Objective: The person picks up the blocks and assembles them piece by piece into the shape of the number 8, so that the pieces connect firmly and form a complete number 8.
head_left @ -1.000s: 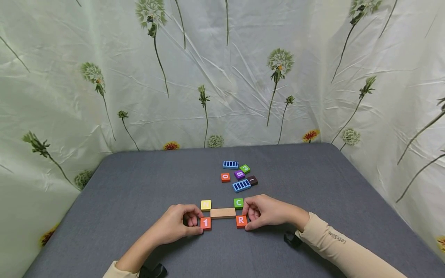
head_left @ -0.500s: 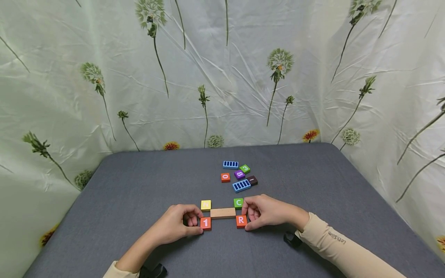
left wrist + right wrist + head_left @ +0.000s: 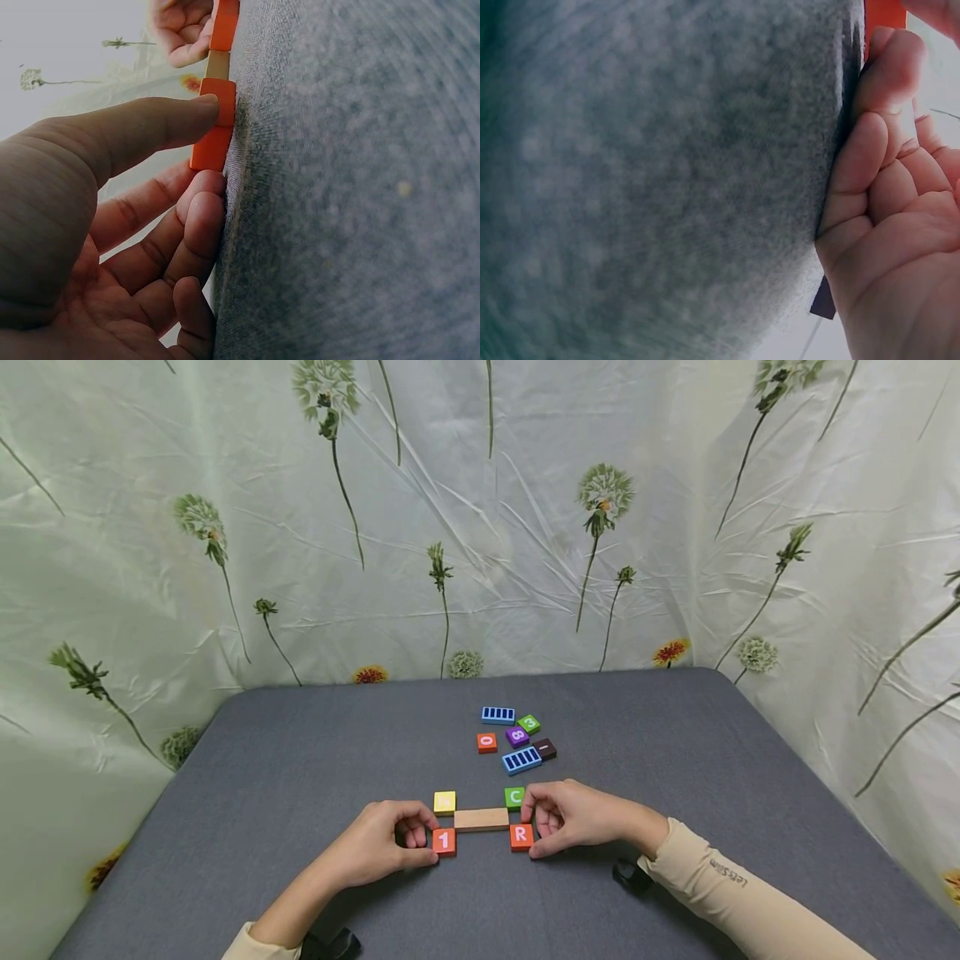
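Observation:
My left hand (image 3: 375, 839) pinches the orange block marked 1 (image 3: 444, 842) by its left end, thumb at the near side. In the left wrist view the thumb lies along the orange block (image 3: 212, 146) with the other fingers curled beneath. On the right, my right hand (image 3: 576, 818) holds the orange block marked R (image 3: 521, 837) between thumb and index finger. Between the two sits a plain wooden block (image 3: 482, 820), its ends close to them. Behind its left end is a yellow letter block (image 3: 445, 802); a green C block (image 3: 514, 798) stands behind its right end, near the right index finger.
Further back lie two blue barred blocks (image 3: 498, 716), an orange 0 block (image 3: 487, 743), a purple 8 block (image 3: 517, 737), a green 3 block (image 3: 528, 723) and a dark block (image 3: 545, 749). A flower-printed curtain (image 3: 510, 585) hangs behind the grey table (image 3: 300, 743).

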### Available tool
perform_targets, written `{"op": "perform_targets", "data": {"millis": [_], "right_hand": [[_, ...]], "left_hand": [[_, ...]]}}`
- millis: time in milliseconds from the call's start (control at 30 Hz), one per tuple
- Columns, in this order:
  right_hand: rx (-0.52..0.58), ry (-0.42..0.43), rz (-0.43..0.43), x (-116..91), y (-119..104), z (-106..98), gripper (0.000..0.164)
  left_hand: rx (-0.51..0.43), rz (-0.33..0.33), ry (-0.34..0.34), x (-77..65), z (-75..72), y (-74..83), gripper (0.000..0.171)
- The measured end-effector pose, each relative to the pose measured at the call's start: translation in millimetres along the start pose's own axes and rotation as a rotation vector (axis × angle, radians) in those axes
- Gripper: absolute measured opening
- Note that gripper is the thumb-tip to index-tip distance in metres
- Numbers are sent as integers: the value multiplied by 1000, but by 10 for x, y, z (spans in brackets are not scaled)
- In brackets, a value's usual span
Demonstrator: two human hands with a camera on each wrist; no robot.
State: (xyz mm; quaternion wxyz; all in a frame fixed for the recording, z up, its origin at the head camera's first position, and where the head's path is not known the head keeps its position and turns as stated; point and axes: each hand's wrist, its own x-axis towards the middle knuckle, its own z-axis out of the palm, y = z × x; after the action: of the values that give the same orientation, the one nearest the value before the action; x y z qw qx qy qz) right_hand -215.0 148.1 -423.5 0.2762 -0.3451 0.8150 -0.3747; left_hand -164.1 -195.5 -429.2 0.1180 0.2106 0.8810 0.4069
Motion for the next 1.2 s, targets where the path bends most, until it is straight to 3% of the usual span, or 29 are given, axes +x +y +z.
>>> {"op": "perform_targets", "data": {"millis": [633, 833, 1000, 1200], "right_hand": [[29, -2, -11, 14, 33, -16, 37], [40, -7, 0, 13, 24, -28, 36], [30, -5, -6, 5, 17, -32, 33], [36, -4, -17, -1, 34, -24, 33]], "left_hand": [[14, -5, -10, -9, -40, 31, 25], [14, 54, 33, -8, -153, 105, 22], [70, 81, 73, 126, -256, 185, 19], [137, 101, 80, 417, -328, 285, 18]]}}
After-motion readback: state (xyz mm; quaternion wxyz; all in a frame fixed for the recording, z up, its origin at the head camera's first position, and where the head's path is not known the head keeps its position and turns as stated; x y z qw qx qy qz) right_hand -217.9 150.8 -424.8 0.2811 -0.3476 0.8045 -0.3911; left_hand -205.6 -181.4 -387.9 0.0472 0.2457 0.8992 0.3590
